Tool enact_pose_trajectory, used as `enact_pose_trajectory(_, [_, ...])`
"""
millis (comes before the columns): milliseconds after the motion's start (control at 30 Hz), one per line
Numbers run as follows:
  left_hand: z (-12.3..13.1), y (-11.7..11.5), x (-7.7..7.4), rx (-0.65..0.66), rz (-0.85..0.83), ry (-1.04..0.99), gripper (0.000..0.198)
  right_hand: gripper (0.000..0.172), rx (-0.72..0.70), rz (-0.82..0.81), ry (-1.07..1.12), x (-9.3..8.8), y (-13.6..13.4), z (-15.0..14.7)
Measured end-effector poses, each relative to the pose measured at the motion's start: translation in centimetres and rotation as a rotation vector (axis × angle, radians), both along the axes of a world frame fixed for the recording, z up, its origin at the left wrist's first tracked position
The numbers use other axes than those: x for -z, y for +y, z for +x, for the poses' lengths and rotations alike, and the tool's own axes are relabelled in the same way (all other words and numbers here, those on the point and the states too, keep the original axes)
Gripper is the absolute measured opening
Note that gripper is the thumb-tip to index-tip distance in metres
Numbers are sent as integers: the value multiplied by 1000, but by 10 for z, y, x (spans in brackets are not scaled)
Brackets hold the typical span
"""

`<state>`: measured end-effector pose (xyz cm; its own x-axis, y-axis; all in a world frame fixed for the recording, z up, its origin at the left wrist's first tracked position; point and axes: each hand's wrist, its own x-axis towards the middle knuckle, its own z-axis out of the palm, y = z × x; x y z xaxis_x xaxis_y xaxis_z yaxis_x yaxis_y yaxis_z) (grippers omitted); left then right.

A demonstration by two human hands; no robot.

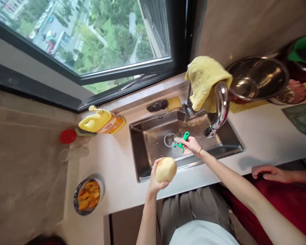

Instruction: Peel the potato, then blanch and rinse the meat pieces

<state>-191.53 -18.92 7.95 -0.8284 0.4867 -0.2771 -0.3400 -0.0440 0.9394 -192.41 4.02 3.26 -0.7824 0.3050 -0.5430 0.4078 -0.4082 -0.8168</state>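
Note:
In my left hand (156,182) is a pale, peeled potato (166,169), held up over the sink's front edge with the fingers wrapped round its side. My right hand (191,145) grips a green peeler (185,136) above the basin, a little farther off and to the right of the potato. The peeler's blade end points down toward the basin, apart from the potato. Beneath both hands lies the steel sink (150,136), with a round drain (170,140) and scattered bits of peel on its floor.
A chrome faucet (222,102) draped with a yellow cloth (206,80) rises at the sink's right. Left stand a yellow detergent jug (102,121) and a bowl of orange chunks (89,195). A steel bowl (257,78) sits back right. Another person's hand (272,173) rests near the counter edge.

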Motion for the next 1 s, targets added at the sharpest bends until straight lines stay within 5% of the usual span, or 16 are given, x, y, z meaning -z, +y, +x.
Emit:
enact_pose_trajectory(133, [-1, 1, 2, -13, 60, -27, 91, 45, 63, 107, 0, 27, 22, -2])
enact_pose_trajectory(400, [10, 35, 24, -371, 175, -451, 71, 44, 219, -228, 139, -37, -16, 17])
enact_pose_trajectory(600, [13, 54, 11, -159, 249, -311, 79, 38, 195, -148, 149, -50, -52, 33])
enact_pose_trajectory(733, [19, 49, 14, -115, 233, -323, 77, 40, 112, -81, 182, -31, -45, 31])
enact_pose_trajectory(900, [31, 29, 29, -241, 266, -491, 76, 51, 279, 96, -36, 27, 2, 21])
enact_pose_trajectory(1000, [25, 30, 30, -300, 304, -551, 72, 49, 276, 125, 16, 31, 15, 20])
